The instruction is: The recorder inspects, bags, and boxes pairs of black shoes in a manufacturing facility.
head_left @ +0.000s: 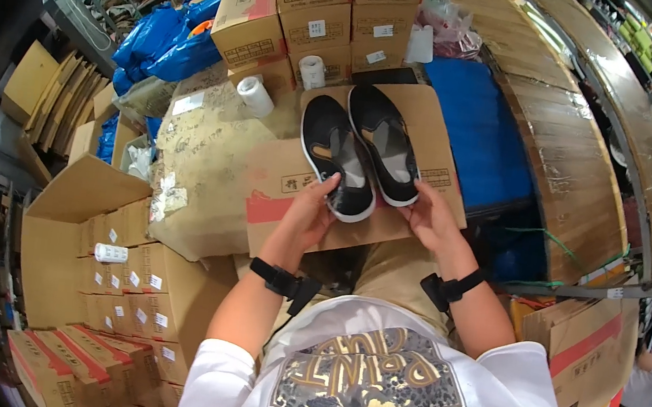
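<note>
Two black slip-on shoes (pixel 324 134) with white soles lie side by side, toes pointing away from me, over a flat piece of cardboard (pixel 441 165). My left hand (pixel 312 211) grips the heel of the left shoe, its thumb on the heel's outer side. At the heel of the right shoe (pixel 377 116), my right hand (pixel 433 217) has its thumb and fingers closed on the outer edge. Fingers under the heels are mostly hidden. Each wrist wears a black strap with a small device.
Stacked cardboard boxes (pixel 308 18) stand behind the shoes, with two white label rolls (pixel 255 97) in front. A large open carton (pixel 59 252) at left holds many small boxes. Blue sheeting (pixel 466 123) lies to the right, beside long taped cartons (pixel 567 160). Other people are at far right.
</note>
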